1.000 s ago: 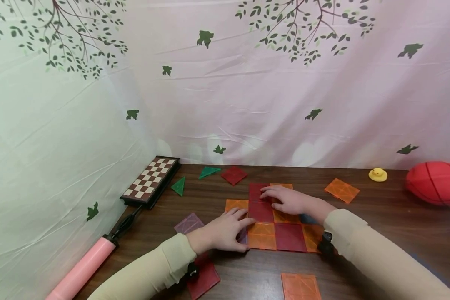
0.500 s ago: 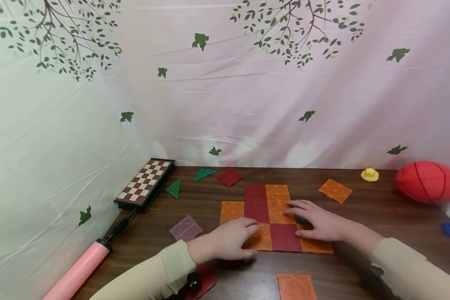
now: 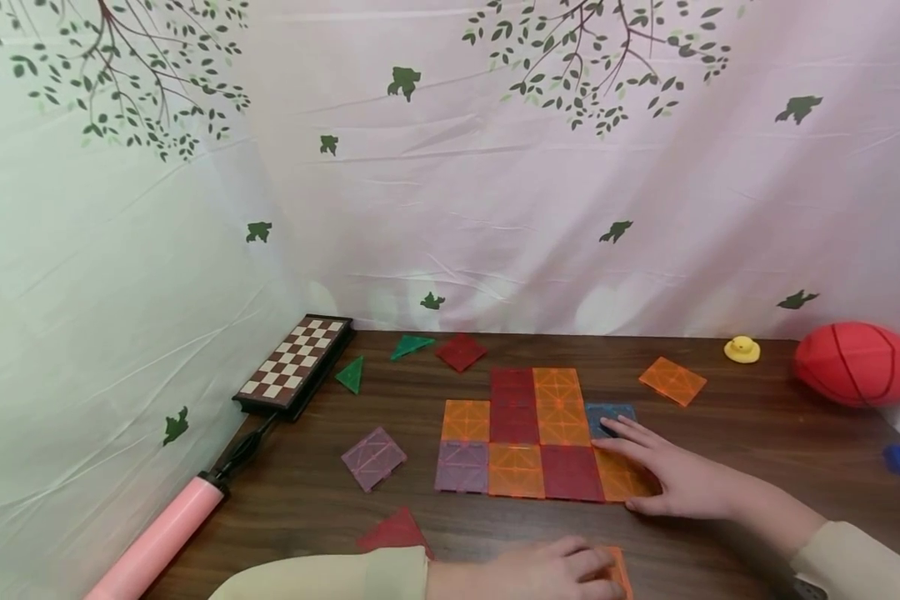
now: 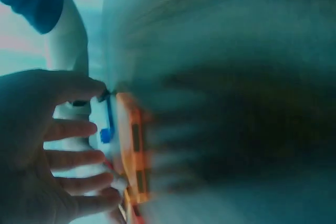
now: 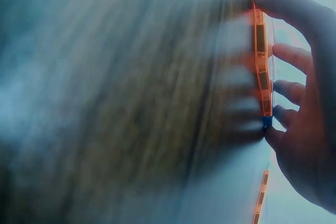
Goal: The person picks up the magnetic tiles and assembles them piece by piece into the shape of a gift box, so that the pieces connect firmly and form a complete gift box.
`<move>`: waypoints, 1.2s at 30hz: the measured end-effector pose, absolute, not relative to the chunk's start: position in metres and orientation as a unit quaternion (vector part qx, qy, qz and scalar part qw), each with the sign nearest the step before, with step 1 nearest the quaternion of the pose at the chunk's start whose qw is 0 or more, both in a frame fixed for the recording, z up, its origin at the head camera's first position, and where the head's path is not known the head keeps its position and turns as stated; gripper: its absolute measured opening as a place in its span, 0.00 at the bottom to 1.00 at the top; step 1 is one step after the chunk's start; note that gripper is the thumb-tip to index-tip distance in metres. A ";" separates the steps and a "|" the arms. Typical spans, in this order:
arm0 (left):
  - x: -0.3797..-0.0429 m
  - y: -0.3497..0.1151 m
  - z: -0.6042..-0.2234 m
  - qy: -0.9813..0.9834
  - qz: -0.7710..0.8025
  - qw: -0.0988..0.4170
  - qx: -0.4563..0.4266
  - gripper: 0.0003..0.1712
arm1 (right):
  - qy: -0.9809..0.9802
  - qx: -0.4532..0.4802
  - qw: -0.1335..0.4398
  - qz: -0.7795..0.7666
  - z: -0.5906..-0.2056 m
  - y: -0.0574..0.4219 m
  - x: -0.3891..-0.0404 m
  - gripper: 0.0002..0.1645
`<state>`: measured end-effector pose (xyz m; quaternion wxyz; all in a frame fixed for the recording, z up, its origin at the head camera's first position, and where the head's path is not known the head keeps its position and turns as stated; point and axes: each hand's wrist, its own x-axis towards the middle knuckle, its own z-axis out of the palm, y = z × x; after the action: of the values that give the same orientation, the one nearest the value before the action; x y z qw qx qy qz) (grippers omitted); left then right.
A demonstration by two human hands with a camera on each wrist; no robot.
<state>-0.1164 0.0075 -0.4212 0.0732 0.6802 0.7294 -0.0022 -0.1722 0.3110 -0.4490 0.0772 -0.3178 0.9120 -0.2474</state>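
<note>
Flat translucent magnetic tiles lie edge to edge in a patch on the wooden table: a purple tile (image 3: 462,467) at the left, then orange (image 3: 516,472), dark red (image 3: 572,473) and another orange tile (image 3: 617,477) along the front row. My right hand (image 3: 682,475) rests its spread fingers at that last orange tile, fingertips beside the blue tile (image 3: 610,414) behind it. In the right wrist view, thumb and fingertips are at the tile edges (image 5: 261,51). My left hand (image 3: 547,575) is over a loose orange tile (image 3: 618,569) near the front, fingers spread in the left wrist view.
Loose around the patch lie a purple tile (image 3: 373,459), a red tile (image 3: 397,533), two green triangles (image 3: 351,375), another red tile (image 3: 461,352) and an orange tile (image 3: 672,381). A chessboard (image 3: 297,360), pink pump (image 3: 161,537), rubber duck (image 3: 742,349) and red ball (image 3: 858,364) stand at the sides.
My left hand has left the patch's left end and moved toward me and right, to the loose orange tile. My right hand has slid from the patch's middle to its right end.
</note>
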 end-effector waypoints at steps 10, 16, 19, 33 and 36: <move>-0.123 0.017 -0.428 0.757 -0.050 0.050 0.649 0.28 | 0.913 -0.302 0.091 -0.259 -0.449 0.311 -0.173 0.47; -0.129 0.019 -0.429 0.771 -0.069 -0.019 0.633 0.19 | 0.915 -0.301 0.086 -0.255 -0.449 0.310 -0.173 0.47; -0.131 0.020 -0.428 0.776 -0.075 -0.040 0.626 0.18 | 0.915 -0.300 0.087 -0.256 -0.449 0.309 -0.174 0.47; -0.149 -0.037 -0.400 0.818 0.038 0.006 0.575 0.26 | 0.915 -0.298 0.089 -0.257 -0.448 0.306 -0.175 0.47; -0.147 -0.074 -0.391 0.866 0.069 -0.020 0.495 0.23 | 0.918 -0.296 0.085 -0.250 -0.449 0.307 -0.175 0.47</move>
<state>-0.1466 -0.0740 -0.3907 -0.0199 0.4948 0.8660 0.0693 -0.1747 0.3070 -0.4489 0.0852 -0.2956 0.9181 -0.2497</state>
